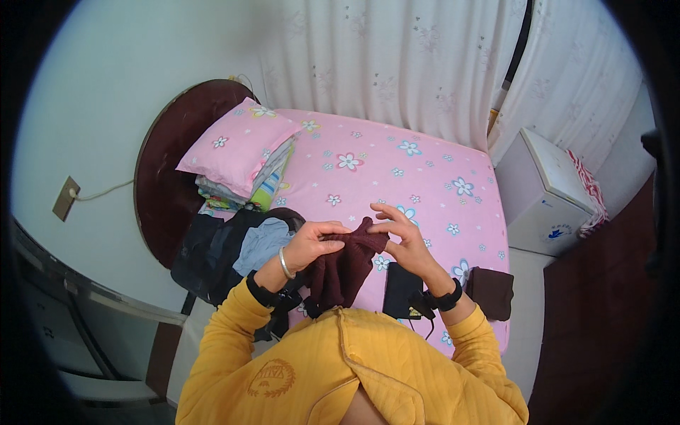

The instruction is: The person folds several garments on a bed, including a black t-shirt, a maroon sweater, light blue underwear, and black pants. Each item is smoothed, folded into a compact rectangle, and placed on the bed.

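Observation:
A dark maroon knit garment (pixel 340 273) hangs in front of me, bunched at its top edge and partly hidden low down by my yellow jacket. My left hand (pixel 313 244) pinches that edge between thumb and fingers. On the other side, my right hand (pixel 404 239) holds a corner of the cloth at the thumb and a finger, its other fingers spread. A black folded item (pixel 401 289) lies on the bed by my right wrist. Farther right rests a dark brown folded cloth (pixel 491 294). Left of my hands is a pile of dark clothes (pixel 207 255) with a light blue garment (pixel 264 247) on it.
The bed (pixel 366 180) has a pink flowered sheet. A pink pillow (pixel 239 143) tops folded bedding (pixel 265 191) by the dark round headboard (pixel 175 159). A white chest freezer (pixel 552 186) stands beyond the bed's right end. Pale curtains (pixel 393 64) hang along the far side.

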The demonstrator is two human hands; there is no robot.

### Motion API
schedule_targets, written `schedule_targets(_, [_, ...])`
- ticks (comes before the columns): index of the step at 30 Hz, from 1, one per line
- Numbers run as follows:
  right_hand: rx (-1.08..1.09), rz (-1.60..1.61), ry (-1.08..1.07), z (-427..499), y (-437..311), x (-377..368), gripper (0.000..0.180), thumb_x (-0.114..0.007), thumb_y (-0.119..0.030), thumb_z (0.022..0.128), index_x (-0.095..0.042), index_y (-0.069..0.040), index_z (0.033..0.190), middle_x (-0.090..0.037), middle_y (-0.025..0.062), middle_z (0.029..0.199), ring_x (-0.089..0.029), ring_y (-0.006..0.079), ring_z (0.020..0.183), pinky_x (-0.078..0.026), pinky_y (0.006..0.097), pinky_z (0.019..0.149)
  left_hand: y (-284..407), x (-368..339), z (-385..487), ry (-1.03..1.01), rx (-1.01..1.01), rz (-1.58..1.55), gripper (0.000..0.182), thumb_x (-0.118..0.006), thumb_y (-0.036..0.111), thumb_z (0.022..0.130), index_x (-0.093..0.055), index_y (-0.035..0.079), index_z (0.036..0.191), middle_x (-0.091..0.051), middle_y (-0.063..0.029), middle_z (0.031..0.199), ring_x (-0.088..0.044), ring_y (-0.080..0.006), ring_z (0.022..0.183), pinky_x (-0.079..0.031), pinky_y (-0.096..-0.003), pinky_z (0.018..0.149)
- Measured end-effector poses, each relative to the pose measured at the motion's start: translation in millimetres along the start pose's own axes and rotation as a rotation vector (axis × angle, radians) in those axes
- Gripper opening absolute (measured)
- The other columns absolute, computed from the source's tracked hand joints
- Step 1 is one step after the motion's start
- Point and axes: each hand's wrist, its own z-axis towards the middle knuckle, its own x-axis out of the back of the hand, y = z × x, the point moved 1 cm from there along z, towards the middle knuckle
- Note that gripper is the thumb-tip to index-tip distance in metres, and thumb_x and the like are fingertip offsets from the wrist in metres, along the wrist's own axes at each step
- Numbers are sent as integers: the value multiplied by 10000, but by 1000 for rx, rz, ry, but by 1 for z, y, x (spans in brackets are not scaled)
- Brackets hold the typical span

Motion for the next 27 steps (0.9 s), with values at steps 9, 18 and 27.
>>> schedule_targets(9, [-320,372,-204,4,9,14,223,-741,-78,775,-628,-36,963,-479,133,1344,-468,243,1221,-385,387,1024,6,-5,-7,2,29,-21,294,-621,-55,834,-637,-46,1128,-628,-43,1073,-586,-123,1017,-457,-250,918])
schedule_targets(18, [113,30,-324,9,-19,7,352,-858,-86,598,-675,-75,899,-429,144,1401,-455,279,1230,-385,395,1000,1,-17,-2,103,-27,-138,263,-647,-46,823,-635,-40,1086,-613,-48,1060,-580,-133,1022,-451,-263,922])
schedule_targets(27, [-30,201,-192,9,-21,10,206,-819,10,624,-697,5,790,-643,72,861,-578,184,839,-437,311,755,0,-11,-2,-21,-231,158,211,-642,-47,829,-654,-7,1036,-642,-51,1000,-604,-133,925,-476,-258,828])
